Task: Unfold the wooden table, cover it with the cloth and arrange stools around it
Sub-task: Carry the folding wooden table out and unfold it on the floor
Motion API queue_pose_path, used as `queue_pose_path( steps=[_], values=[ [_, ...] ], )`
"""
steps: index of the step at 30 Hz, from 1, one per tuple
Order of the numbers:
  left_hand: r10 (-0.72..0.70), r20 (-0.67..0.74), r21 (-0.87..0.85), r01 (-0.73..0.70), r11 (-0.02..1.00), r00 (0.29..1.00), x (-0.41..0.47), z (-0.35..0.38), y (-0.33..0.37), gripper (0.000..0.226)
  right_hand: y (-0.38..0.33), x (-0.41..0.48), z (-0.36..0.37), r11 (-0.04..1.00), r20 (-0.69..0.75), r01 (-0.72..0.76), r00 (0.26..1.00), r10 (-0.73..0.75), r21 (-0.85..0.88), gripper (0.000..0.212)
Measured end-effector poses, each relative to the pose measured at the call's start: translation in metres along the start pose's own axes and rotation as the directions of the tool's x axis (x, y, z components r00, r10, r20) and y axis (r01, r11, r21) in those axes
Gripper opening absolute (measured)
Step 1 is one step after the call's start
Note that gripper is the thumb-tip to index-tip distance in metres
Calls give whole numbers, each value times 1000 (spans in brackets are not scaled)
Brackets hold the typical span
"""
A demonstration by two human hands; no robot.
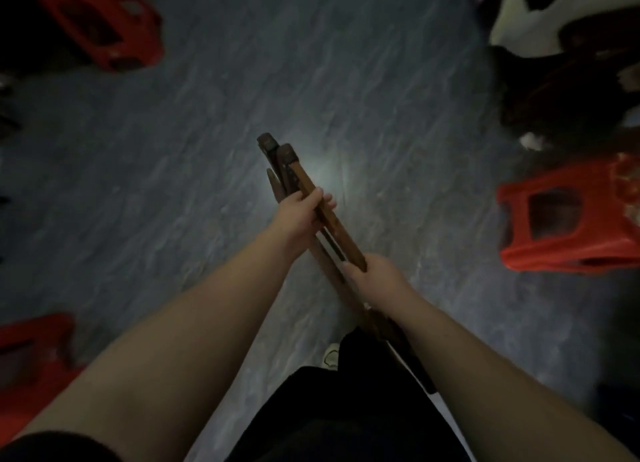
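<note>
- Forearms [180, 340] stretch forward and down to the folded table [306, 181], which slants toward the grey floor [207, 115].
- Left hand [301, 216] has its fingers wrapped round an upper leg; right hand [377, 274] grasps the bundle lower down.
- Step: unfolding, with the legs close together.
- Next, I judge: pull the legs apart.
- Red stools stand well apart: right [561, 219], upper left [100, 18], lower left [31, 351].

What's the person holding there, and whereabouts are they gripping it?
The folded wooden table, by its bundled legs: the left hand grips nearer the capped feet, the right hand grips closer to the body.
</note>
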State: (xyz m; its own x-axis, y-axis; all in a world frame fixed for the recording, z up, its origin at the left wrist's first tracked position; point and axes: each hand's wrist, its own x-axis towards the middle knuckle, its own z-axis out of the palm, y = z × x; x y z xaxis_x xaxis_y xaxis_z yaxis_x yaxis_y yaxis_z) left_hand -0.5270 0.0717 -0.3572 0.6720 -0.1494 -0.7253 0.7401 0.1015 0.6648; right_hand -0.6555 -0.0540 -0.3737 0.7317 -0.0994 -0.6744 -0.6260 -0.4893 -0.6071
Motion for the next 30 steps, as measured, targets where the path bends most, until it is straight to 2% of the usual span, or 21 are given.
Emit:
queue_pose_path(
  steps=[3, 9, 12, 18, 21, 25, 30],
  values=[
    [24, -37, -45, -25, 999, 999, 28, -24, 21, 27, -28, 42, 16, 999, 30, 17, 999, -18, 46, 36],
    [-25, -95, -91, 16, 996, 995, 77, -53, 50, 34, -91, 106, 54, 996, 6, 3, 1000, -3, 91, 24],
    [-52, -110, -91, 42, 995, 993, 116, -77, 63, 26, -118, 140, 77, 993, 4, -51, 999, 51, 104, 26],
    [-118, 13, 40, 117, 992, 993, 209, -122, 60, 25, -142, 214, 125, 962, -86, -200, 972, 219, 184, 48],
    [-135, 59, 96, 129, 987, 989, 244, -133, 54, 22, -140, 242, 145, 938, -89, -266, 953, 291, 222, 49],
    [-141, 98, 145, 126, 981, 985, 280, -144, 35, 18, -130, 278, 171, 913, -114, -269, 942, 316, 308, 53],
    [-89, 77, 217, 71, 974, 993, 314, -160, 22, 24, -123, 305, 193, 901, -98, -285, 938, 333, 327, 46]
  ],
)
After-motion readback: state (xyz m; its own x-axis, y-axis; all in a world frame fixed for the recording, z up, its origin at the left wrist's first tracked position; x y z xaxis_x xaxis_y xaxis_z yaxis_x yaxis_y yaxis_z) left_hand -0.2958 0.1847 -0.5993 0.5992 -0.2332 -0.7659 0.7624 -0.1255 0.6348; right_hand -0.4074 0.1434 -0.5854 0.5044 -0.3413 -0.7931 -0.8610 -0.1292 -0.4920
